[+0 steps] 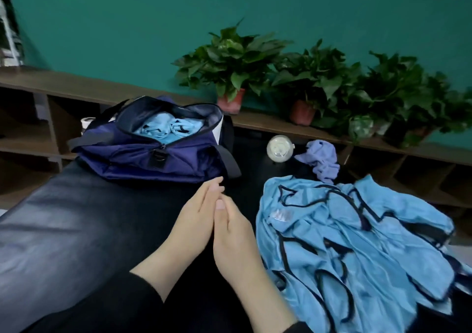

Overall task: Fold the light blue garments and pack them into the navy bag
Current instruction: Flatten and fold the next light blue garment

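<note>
Right then, the desk (63,230) was dark and shiny, like black leather, and it filled most of the room in front of the person. Both hands were pressed flat together above it, palm to palm. The left hand (194,220) had straight, loose fingers and held nothing. The right hand (235,238) was the same, its fingers straight against the other hand.

The navy bag (153,154) sat on the far side of the desk with its top wide open. Some light blue cloth (166,127) was already tucked inside it. A big heap of light blue garments (357,243) with dark edges lay spread on the desk to the right, near the right hand but not touching it.

A small purple cloth (321,158) and a round white lid (279,149) lay beyond the heap. Behind the desk ran a low brown shelf (76,85). Potted plants (229,62) stood on it, against a green wall (127,21).
</note>
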